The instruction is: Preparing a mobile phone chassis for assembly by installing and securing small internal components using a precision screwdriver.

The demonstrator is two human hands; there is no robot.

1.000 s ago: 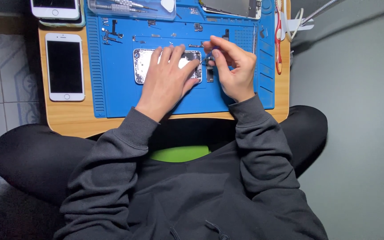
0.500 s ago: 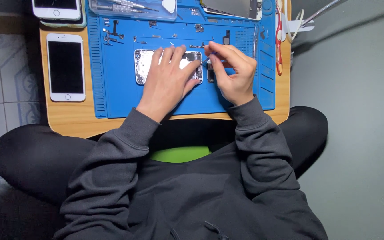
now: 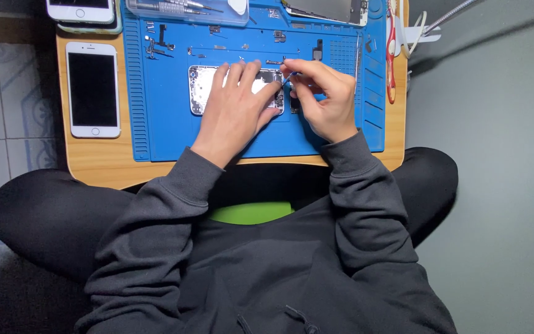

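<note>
Left hand (image 3: 236,111) lies flat, fingers spread forward; right hand (image 3: 322,99) curls, fingers pinched together

Lighting: bright, even overhead light on mat (image 3: 168,133); floor (image 3: 502,185) dim, shadowed. Sharp focus; no glare, slight blur at hands.

Far left of the left grip: white phone (image 3: 93,89) face-up on wooden counter (image 3: 100,164). Up-left: second white phone (image 3: 81,10), clear tool case (image 3: 186,10). Right of the right grip: red-handled tool (image 3: 391,49), white cable (image 3: 418,32).
</note>
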